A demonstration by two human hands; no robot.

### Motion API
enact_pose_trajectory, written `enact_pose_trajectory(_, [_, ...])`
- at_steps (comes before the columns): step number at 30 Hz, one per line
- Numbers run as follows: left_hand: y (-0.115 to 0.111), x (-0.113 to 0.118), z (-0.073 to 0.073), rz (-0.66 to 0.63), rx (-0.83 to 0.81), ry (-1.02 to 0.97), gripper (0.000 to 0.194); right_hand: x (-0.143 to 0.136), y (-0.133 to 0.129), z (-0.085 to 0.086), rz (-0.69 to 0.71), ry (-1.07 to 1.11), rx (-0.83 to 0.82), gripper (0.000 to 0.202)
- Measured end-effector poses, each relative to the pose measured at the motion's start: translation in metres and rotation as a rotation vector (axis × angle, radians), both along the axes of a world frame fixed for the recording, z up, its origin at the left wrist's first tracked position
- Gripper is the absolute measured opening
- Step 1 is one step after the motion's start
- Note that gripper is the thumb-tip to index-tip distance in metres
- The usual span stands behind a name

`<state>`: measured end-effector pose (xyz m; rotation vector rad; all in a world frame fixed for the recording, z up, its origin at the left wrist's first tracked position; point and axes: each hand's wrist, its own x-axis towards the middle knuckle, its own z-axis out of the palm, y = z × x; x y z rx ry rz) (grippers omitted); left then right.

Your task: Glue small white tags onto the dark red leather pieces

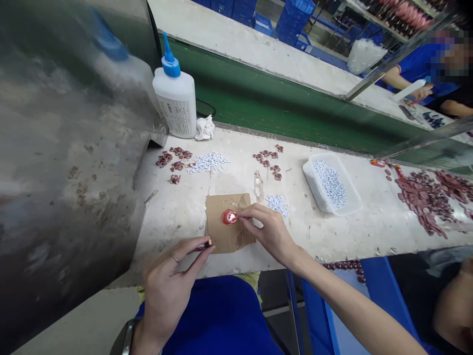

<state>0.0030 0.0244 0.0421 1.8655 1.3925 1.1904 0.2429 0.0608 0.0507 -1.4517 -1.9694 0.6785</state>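
My left hand (172,276) pinches a small dark brown piece with a pale end (207,243) between thumb and fingers, by the near left corner of a cardboard square (223,241). A small round red cap (225,220) with white paste in it sits on that cardboard. At the cap's right edge, the thumb and fingertips of my right hand (271,231) are pressed together. Whatever they hold, if anything, is too small to make out. Just beyond this hand lies a pile of tiny white-and-blue pieces (277,204).
Small brown figures (177,165) lie beside more white-and-blue chips (209,162). A blue-capped glue bottle (177,101) stands at the back, near a metal panel (74,148). Rightward are a white basket of chips (316,190) and heaped reddish-brown parts (421,197). Another person (410,74) works across the partition.
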Motion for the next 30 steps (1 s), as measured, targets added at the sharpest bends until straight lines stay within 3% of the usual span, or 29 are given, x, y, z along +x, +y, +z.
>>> enact_pose_trajectory(4, [0.004,0.002,-0.001,-0.056,0.021,-0.029,0.026,0.000,0.000,-0.003,0.001,-0.012,-0.002,0.015])
enact_pose_trajectory(9, [0.004,0.006,-0.002,-0.024,-0.030,-0.029,0.023,0.000,-0.001,0.001,-0.019,0.034,-0.017,0.015])
enact_pose_trajectory(14, [0.002,0.012,0.007,-0.038,-0.058,-0.104,0.023,-0.011,-0.018,0.029,-0.063,0.266,-0.085,0.015])
enact_pose_trajectory(19, [0.001,0.018,0.024,-0.076,-0.063,-0.110,0.024,-0.025,-0.036,0.052,-0.001,0.431,-0.157,0.016])
enact_pose_trajectory(26, [0.002,0.019,0.027,-0.052,-0.050,-0.087,0.021,-0.024,-0.039,0.050,0.022,0.437,-0.177,0.013])
enact_pose_trajectory(30, [0.001,0.019,0.025,-0.050,-0.050,-0.064,0.022,-0.024,-0.040,0.051,0.071,0.337,-0.139,0.015])
